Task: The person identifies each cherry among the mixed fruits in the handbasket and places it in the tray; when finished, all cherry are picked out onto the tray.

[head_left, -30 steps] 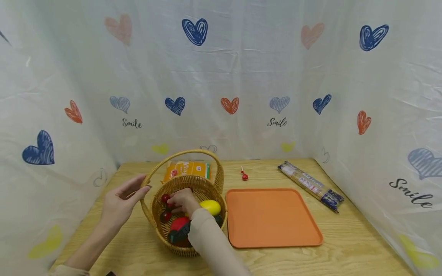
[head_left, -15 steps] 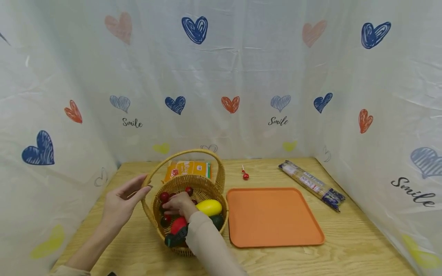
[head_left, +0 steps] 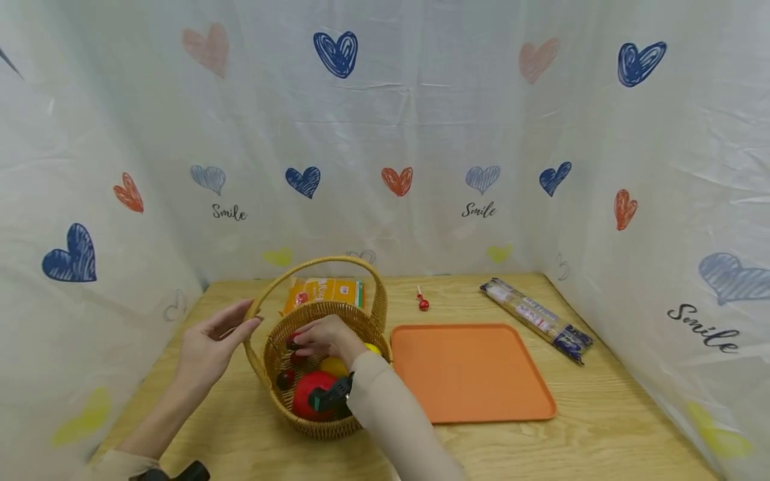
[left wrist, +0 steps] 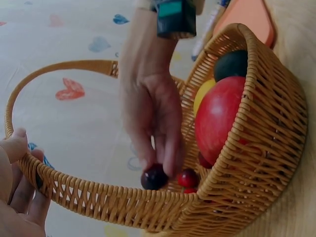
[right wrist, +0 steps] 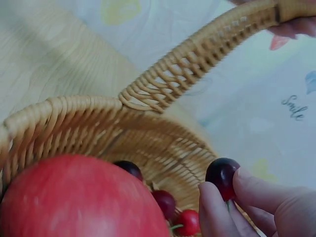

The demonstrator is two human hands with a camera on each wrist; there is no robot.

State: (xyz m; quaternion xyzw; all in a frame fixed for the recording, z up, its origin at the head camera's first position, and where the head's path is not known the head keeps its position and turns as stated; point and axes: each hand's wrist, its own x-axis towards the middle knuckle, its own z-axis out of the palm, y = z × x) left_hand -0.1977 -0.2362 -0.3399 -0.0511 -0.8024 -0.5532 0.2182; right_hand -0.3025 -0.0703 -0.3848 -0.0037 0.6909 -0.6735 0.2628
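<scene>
"What did the basket (head_left: 321, 431) look like?"

"It was round, golden-brown wicker with a tall arched handle (head_left: 379, 310), and it stood left on the table (head_left: 589, 414). My left hand (head_left: 207, 347) gripped the handle's left side."

"And your right hand (head_left: 329, 336)?"

"It reached in from the near right and pinched a cherry (right wrist: 222, 177) at the left of the basket's mouth. That cherry was glossy and nearly black, with deep red at one end."

"How many of each, then?"

"Biggest first: one basket; one flat orange tray (head_left: 475, 374), just right of it; one long packet (head_left: 537, 317), far right; orange packaging (head_left: 325, 292) on the basket's far side, count unclear. Inside the basket sat one big red fruit (right wrist: 79, 202), near, and one dark green fruit (left wrist: 231, 65). Yellow fruit (head_left: 333, 366) showed in two places; one piece or two, I couldn't tell. One red lollipop (head_left: 424, 304) lay beyond the tray. Lastly, I could count four cherries: the one I held and three others (right wrist: 164, 203) in the basket."
</scene>
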